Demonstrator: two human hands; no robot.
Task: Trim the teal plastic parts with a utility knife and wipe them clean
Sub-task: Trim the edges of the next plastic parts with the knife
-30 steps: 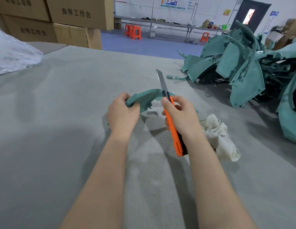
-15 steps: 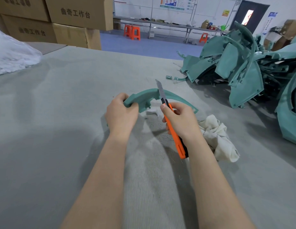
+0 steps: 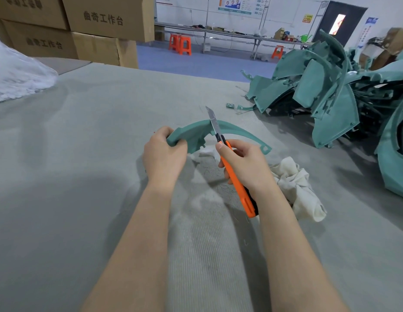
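Observation:
A curved teal plastic part [image 3: 196,134] arches over the grey table in front of me. My left hand [image 3: 163,155] grips its left end. My right hand [image 3: 245,163] grips an orange utility knife [image 3: 237,183], thumb up near the blade end. The extended steel blade [image 3: 213,121] lies across the top edge of the arc, its tip pointing away from me. The part's thin right end [image 3: 264,148] with a small hole sticks out past my right hand. A crumpled off-white cloth [image 3: 297,183] lies on the table right of my right wrist.
A big heap of teal plastic parts [image 3: 335,102] fills the table's right side. Small teal offcuts [image 3: 231,106] lie near the heap. White plastic wrap [image 3: 18,73] sits at the far left, cardboard boxes [image 3: 95,30] behind it. Grey table felt [image 3: 83,154] spreads around my arms.
The knife blade has come down from high above the part to lie across the arc's top edge. The left hand keeps its hold on the part's left end.

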